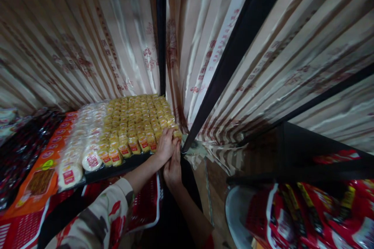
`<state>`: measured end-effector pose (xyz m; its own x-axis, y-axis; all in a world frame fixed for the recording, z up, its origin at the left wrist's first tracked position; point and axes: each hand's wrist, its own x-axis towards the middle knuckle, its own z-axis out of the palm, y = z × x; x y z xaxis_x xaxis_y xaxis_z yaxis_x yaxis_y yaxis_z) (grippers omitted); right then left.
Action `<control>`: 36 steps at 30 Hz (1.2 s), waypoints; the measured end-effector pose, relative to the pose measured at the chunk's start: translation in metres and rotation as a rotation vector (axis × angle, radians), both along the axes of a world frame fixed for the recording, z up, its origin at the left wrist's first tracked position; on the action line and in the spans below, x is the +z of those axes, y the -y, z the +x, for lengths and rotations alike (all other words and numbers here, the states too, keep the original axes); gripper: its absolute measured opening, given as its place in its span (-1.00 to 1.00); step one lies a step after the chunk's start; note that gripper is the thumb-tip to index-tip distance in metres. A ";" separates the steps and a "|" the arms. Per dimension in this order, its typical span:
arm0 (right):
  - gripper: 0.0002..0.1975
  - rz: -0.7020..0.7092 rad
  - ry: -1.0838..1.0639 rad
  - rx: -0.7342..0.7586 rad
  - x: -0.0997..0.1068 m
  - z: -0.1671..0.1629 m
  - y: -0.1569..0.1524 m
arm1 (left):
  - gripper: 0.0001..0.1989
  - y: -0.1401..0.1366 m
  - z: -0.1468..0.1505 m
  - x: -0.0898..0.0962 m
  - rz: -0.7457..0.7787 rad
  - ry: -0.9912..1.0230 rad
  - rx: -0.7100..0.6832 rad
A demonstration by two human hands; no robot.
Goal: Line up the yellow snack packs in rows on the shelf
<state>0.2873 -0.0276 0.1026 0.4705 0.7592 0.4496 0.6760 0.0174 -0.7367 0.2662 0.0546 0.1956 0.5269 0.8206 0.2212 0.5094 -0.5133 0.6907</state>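
An orange packet (46,166) lies left of white packets (92,158), then rows of yellow packets (133,124) with the left hand (166,146) and right hand (173,170) together at their near right corner, grip impossible to tell, and red packets (323,214) near right.

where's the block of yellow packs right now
The block of yellow packs sits left of centre in the head view, just right of the white packs, with the left hand at its near right corner.
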 end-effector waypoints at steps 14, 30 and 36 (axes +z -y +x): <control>-0.42 0.018 0.048 -0.042 -0.004 -0.001 -0.006 | -0.60 0.009 -0.058 -0.018 0.409 -0.490 -0.278; -0.35 0.047 0.120 -0.043 -0.004 0.002 -0.009 | -0.55 0.015 -0.062 -0.036 0.659 -0.740 -0.286; -0.35 0.021 0.160 -0.058 0.000 0.001 -0.011 | -0.58 0.013 -0.068 -0.033 0.588 -0.680 -0.325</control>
<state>0.2882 -0.0165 0.1026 0.4342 0.7226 0.5379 0.7852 -0.0110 -0.6191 0.1980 0.0414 0.1623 0.8773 0.4662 0.1140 0.4777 -0.8711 -0.1142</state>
